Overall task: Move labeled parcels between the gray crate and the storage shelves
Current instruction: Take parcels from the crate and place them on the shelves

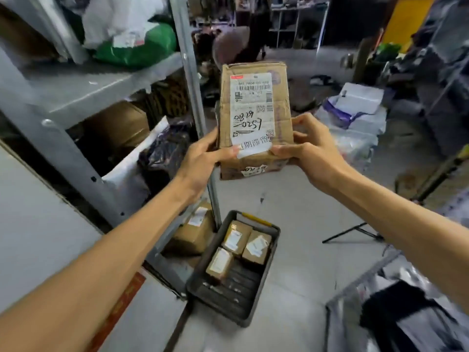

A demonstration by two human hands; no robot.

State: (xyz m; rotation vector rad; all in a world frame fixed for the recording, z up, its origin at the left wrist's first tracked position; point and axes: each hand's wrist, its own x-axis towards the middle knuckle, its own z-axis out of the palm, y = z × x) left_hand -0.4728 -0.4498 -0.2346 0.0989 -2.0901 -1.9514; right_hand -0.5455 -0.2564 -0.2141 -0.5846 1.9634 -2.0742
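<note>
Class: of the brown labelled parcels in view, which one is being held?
The large parcel with handwriting on its label, gripped by the left hand and right hand; three smaller ones lie in the gray crate.

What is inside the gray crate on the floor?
Three brown labeled parcels at the far end of the gray crate: two side by side, one nearer. Its near half shows bare ribbed floor. Anything beneath them is covered. The left hand and right hand hold a larger parcel above.
</note>
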